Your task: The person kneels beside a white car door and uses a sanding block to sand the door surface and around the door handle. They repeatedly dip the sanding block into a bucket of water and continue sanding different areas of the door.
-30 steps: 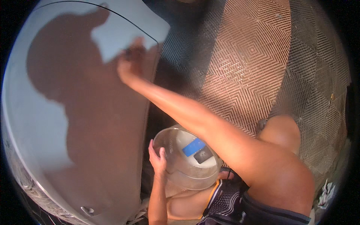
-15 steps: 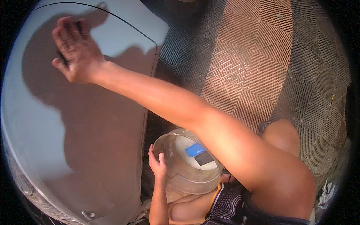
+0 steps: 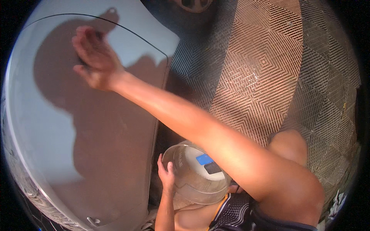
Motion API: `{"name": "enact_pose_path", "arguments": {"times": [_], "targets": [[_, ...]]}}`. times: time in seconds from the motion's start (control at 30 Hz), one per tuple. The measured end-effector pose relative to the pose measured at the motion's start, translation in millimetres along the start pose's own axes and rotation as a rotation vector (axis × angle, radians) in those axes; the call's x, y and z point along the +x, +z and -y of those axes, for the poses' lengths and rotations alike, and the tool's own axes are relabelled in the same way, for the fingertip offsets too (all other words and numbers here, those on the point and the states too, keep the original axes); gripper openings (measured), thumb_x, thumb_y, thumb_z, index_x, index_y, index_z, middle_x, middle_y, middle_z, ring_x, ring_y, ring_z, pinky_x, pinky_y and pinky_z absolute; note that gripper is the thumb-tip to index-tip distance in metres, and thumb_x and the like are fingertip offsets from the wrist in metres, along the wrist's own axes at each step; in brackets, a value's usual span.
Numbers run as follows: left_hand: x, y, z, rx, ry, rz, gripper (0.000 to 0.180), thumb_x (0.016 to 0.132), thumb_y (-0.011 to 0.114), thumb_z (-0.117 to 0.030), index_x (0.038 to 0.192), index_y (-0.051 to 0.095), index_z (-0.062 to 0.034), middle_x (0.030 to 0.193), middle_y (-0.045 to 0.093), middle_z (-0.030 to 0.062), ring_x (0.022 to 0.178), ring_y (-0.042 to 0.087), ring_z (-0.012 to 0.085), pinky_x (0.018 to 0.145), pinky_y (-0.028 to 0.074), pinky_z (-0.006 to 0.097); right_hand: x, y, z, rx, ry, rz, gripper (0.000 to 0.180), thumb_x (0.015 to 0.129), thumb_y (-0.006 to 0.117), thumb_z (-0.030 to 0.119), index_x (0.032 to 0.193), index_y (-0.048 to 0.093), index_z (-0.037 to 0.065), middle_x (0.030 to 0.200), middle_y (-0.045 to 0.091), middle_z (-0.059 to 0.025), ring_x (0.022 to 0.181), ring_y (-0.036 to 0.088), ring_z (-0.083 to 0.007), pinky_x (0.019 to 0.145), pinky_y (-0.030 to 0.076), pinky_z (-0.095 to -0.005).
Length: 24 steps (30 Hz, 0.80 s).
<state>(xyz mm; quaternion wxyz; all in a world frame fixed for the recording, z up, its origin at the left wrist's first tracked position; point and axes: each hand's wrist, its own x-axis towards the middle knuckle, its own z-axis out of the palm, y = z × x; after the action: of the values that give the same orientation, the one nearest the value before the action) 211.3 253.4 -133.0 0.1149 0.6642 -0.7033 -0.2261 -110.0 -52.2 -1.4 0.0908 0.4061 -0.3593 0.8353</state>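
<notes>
My right hand (image 3: pixel 96 61) is spread over a pale, smooth car body panel (image 3: pixel 111 154), slightly blurred. Under its palm and fingers a dark flat pad (image 3: pixel 82 62) peeks out; most of it is hidden. Lower down, my left hand (image 3: pixel 166 177) grips the near-left rim of a translucent bucket (image 3: pixel 181 177), thumb and fingers on its edge. Inside the bucket, a blue rectangular block (image 3: pixel 204 159) and a black block (image 3: pixel 211 168) sit in whitish liquid. My right arm passes over the bucket's right side.
A dark panel gap (image 3: pixel 138 34) curves across the far part of the car body. A wheel (image 3: pixel 194 4) shows at the top. Ribbed floor tiles (image 3: pixel 258 69) lie to the right. My bent knee (image 3: pixel 289 146) is beside my right arm.
My right hand has shifted slightly right and nearer in the picture. The whole view has also moved a little, with the panel and bucket now further right and lower. My left hand stays on the bucket.
</notes>
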Motion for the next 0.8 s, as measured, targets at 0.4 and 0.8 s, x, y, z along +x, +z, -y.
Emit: {"name": "enact_pose_path", "arguments": {"times": [0.4, 0.8], "targets": [[2.3, -4.3, -9.7, -0.014, -0.057, 0.034, 0.068, 0.103, 0.061, -0.042, 0.155, 0.041, -0.0036, 0.137, 0.064, 0.0225, 0.123, 0.064, 0.0322, 0.106, 0.047, 0.041, -22.7, -5.2, -6.9, 0.117, 0.131, -0.05, 0.084, 0.096, 0.064, 0.027, 0.16, 0.021, -0.005, 0.165, 0.025, -0.0302, 0.156, 0.019, -0.0475, 0.126, 0.011, -0.0579], [-0.2, -2.2, -0.2, 0.001, -0.059, 0.002, 0.066, 0.101, 0.062, -0.037, 0.155, 0.042, -0.005, 0.138, 0.063, 0.0229, 0.126, 0.063, 0.0329, 0.108, 0.047, 0.042, -42.4, -21.1, -26.8, -0.041, 0.139, 0.033, 0.079, 0.096, 0.064, 0.024, 0.155, 0.027, -0.012, 0.161, 0.027, -0.0364, 0.152, 0.022, -0.0522, 0.123, 0.019, -0.0613]]}}
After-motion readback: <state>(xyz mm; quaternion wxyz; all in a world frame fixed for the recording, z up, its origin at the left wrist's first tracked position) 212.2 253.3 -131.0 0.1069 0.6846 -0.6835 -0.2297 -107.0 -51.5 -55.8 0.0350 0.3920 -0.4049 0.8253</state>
